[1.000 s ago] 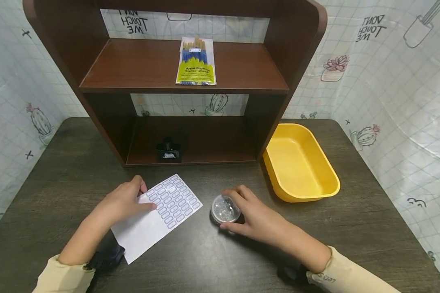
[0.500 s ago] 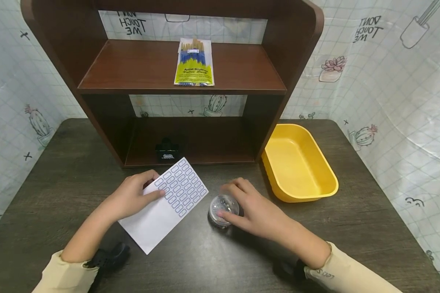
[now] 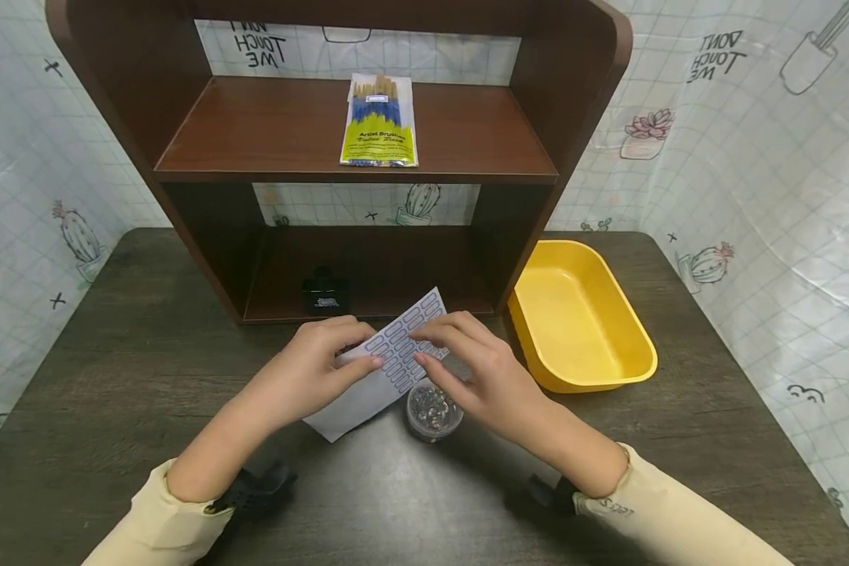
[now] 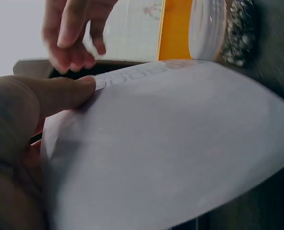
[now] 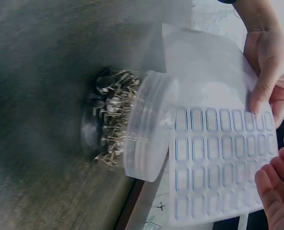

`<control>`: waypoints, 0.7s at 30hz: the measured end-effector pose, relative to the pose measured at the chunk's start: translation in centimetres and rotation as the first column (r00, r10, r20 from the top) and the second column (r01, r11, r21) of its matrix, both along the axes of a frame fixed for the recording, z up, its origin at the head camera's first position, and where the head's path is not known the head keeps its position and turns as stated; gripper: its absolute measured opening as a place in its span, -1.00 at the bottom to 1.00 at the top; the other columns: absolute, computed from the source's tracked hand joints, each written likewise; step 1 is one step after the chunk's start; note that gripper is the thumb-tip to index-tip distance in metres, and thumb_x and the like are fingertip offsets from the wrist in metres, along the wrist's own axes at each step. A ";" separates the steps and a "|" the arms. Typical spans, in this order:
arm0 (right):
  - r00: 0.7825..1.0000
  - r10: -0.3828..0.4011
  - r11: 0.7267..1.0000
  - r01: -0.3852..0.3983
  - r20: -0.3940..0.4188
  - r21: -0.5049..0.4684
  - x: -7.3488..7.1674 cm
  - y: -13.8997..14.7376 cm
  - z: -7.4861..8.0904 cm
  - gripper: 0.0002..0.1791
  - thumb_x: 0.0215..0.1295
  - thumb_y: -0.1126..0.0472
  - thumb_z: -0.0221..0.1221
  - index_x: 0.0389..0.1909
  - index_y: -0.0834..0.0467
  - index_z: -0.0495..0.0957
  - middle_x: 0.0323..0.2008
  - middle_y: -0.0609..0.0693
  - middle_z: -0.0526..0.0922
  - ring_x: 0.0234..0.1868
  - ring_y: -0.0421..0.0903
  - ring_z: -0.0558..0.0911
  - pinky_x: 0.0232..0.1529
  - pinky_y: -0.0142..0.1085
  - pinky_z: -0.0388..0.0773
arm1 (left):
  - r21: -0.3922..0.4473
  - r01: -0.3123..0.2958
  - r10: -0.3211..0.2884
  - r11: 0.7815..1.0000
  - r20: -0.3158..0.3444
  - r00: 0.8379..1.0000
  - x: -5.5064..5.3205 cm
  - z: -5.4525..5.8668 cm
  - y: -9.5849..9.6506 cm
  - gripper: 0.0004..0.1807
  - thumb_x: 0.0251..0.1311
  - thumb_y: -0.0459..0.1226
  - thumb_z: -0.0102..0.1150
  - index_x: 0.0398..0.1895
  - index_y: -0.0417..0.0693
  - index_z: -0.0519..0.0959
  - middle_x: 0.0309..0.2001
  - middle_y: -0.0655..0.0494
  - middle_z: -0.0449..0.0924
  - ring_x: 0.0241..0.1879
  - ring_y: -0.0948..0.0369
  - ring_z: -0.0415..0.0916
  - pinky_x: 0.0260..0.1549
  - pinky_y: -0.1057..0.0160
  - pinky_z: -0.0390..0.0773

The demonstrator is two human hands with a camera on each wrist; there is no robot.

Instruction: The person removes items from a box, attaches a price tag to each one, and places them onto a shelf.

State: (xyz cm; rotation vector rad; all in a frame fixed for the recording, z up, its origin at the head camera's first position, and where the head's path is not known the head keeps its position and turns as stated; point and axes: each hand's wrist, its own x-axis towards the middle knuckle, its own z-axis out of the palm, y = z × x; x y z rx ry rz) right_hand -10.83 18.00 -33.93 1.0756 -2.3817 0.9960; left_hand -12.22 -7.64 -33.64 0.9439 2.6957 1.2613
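Observation:
My left hand pinches a white sheet of blue-bordered sticker labels by its edge, thumb on top. The sheet is tilted up off the table, its label rows toward the far right. My right hand is beside the label rows with its fingers loosely bent, holding nothing; in the left wrist view its fingertips appear apart from the paper. Just below the sheet, a round clear jar stands on the table. Through its wall, the right wrist view shows many metal thumbtacks under a translucent lid.
Behind the hands stands a dark brown shelf unit. A pack of artist brushes lies on its upper shelf, and a small black box-like item sits on the lower one. A yellow bin is at the right on the dark table.
My left hand has carried the label sheet right and upward, tilting it over beside the jar. My right hand has let go of the jar and moved up to the label rows.

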 end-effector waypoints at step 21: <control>0.975 -0.007 0.983 -0.035 -0.224 -0.183 -0.2 -1.3 0.7 -0.86 0.37 0.30 0.36 -0.12 0.26 0.72 -0.18 0.05 0.73 -0.12 -0.08 0.66 0.02 -0.49 0.60 | -0.086 0.021 -0.042 0.996 -0.251 0.967 1.4 2.3 2.3 -0.83 0.44 -0.28 0.27 0.01 0.02 0.72 -0.32 0.24 0.46 -0.43 0.39 0.31 -0.44 0.41 0.44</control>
